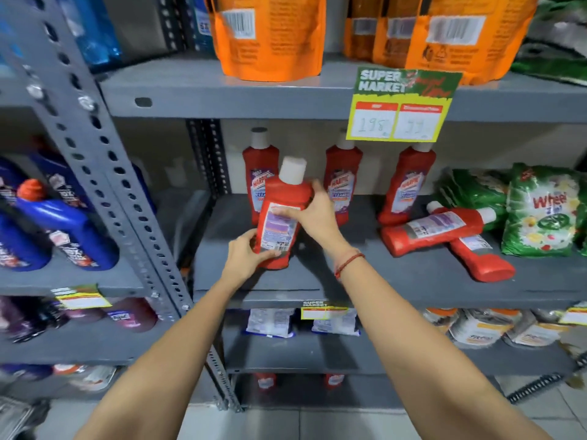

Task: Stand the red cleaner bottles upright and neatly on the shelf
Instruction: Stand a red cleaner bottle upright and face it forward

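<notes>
A red cleaner bottle (284, 198) with a white cap stands nearly upright near the front of the grey shelf (365, 271), its back label facing me. My left hand (246, 257) grips its base and my right hand (317, 214) wraps its middle. Three more red bottles stand at the back: one (259, 166) behind the held bottle, one (344, 173) in the middle, one (405, 182) leaning on the right. Two red bottles lie flat at the right, one (435, 230) across the other (482, 262).
Green detergent bags (540, 214) fill the shelf's right end. A price tag (400, 106) hangs from the shelf above, under orange pouches (270, 36). Blue bottles (63, 227) stand in the left bay past a perforated grey upright (104, 173). Packets lie on lower shelves.
</notes>
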`<state>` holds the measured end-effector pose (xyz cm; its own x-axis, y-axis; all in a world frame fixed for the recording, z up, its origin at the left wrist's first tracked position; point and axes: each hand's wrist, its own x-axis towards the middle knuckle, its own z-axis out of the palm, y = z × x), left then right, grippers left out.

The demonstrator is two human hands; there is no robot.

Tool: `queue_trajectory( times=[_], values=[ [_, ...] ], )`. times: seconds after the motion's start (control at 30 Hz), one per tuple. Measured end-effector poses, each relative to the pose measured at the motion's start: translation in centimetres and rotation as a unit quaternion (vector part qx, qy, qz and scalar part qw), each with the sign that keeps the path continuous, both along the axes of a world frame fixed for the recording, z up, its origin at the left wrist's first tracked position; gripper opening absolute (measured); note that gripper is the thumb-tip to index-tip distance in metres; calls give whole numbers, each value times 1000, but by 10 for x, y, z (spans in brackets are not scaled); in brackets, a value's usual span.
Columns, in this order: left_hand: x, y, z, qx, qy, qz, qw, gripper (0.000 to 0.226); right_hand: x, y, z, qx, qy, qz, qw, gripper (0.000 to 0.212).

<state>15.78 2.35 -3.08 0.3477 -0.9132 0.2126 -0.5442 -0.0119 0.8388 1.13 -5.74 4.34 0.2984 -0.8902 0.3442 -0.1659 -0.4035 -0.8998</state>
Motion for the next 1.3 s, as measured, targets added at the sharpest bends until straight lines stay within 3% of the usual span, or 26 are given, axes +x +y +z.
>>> queue_trajectory(
  times=[0.2, 0.4, 0.5, 0.57, 0.67, 0.9, 1.1, 1.2, 1.3],
  values=[
    [25, -11, -18, 3, 107, 15, 994, 48, 35, -2, 2, -38, 66, 38, 996, 71],
    [30, -15, -27, 16, 190, 15, 982, 56, 51, 4, 3, -82, 84, -3, 993, 72],
    [5, -4, -34, -46, 219, 109, 968, 70, 51, 10, 1, -123, 121, -73, 982, 69],
    [-22, 5, -42, -90, 213, 162, 959, 69, 55, 15, 0, -146, 153, -138, 968, 62],
    [-50, 7, -47, -90, 160, 155, 971, 70, 61, 18, 3, -132, 164, -165, 964, 57],
    [-41, -12, -34, -36, 103, 193, 975, 73, 49, 18, 13, -27, 105, -50, 993, 57],
    [9, -13, -33, -40, 158, 40, 986, 60, 37, -4, 3, 92, 7, 33, 995, 51],
    [31, -12, -26, 12, 159, -41, 986, 52, 32, -16, -12, 119, 48, 105, 986, 67],
    [46, -13, -14, 47, 89, -90, 991, 40, 31, -21, -30, 148, 109, 170, 968, 70]
  ],
)
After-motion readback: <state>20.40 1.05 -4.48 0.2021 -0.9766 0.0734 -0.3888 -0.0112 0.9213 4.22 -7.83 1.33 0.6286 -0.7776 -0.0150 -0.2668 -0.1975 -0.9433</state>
